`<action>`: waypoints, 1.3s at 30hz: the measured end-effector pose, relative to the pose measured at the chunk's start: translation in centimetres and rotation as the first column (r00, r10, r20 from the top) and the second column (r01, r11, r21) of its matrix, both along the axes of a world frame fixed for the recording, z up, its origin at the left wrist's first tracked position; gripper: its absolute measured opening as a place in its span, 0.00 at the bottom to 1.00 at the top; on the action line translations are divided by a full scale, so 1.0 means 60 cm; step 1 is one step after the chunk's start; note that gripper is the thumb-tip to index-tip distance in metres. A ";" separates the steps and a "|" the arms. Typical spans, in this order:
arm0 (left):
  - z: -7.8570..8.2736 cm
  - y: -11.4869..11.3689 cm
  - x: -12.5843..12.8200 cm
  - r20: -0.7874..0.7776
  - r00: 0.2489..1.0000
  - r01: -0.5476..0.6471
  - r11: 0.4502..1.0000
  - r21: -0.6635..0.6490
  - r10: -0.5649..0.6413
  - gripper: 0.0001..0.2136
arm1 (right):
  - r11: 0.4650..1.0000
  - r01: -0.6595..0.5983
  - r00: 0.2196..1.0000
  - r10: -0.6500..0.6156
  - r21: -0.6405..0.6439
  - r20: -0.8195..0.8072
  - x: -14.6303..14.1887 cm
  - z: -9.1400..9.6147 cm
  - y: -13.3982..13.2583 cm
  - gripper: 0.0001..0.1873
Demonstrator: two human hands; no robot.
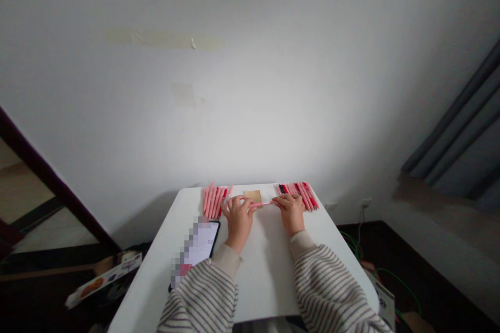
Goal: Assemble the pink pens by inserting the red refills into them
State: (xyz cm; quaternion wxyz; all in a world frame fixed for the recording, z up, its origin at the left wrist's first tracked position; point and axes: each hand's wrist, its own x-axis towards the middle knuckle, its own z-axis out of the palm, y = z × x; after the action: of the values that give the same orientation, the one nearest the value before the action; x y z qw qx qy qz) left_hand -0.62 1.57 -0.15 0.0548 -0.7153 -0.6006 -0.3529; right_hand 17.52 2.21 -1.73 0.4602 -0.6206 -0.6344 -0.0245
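Note:
A slim pink pen [257, 204] lies crosswise between my two hands, above the far part of the white table [265, 270]. My left hand [239, 217] is closed on its left end, fingertips pinching it. At the pen's paler right end, the fingers of my right hand [289, 210] are closed on it. Just behind the pen is a small tan square [253, 196], partly covered by my left fingers. A row of pink and red pens [213, 203] lies left of my left hand. Another row of pink, red and black pens [308, 196] lies beside my right hand.
A phone [199, 250] with a lit screen lies on the table by my left forearm. The white wall [250, 88] rises behind the table's far edge. Green cables [398, 276] and a box [385, 302] are on the floor at right. A grey curtain [461, 125] hangs at far right.

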 end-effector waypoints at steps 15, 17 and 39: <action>-0.003 0.001 0.001 -0.021 0.999 -0.039 0.999 -0.023 0.039 0.11 | 1.000 0.015 0.999 -0.014 -0.012 0.031 0.001 -0.002 0.002 0.13; -0.003 0.001 0.002 -0.019 0.999 -0.043 0.999 -0.030 0.042 0.11 | 1.000 0.023 0.999 -0.022 -0.009 0.045 0.001 -0.002 0.002 0.13; 0.007 -0.004 0.003 0.011 1.000 -0.006 1.000 0.001 0.006 0.10 | 1.000 0.006 1.000 -0.006 0.006 0.020 0.001 -0.002 0.002 0.13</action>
State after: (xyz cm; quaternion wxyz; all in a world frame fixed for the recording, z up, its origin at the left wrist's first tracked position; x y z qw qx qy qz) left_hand -0.44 1.34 0.27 0.0528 -0.7115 -0.6030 -0.3569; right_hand 17.56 2.31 -1.87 0.4555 -0.6207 -0.6373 -0.0340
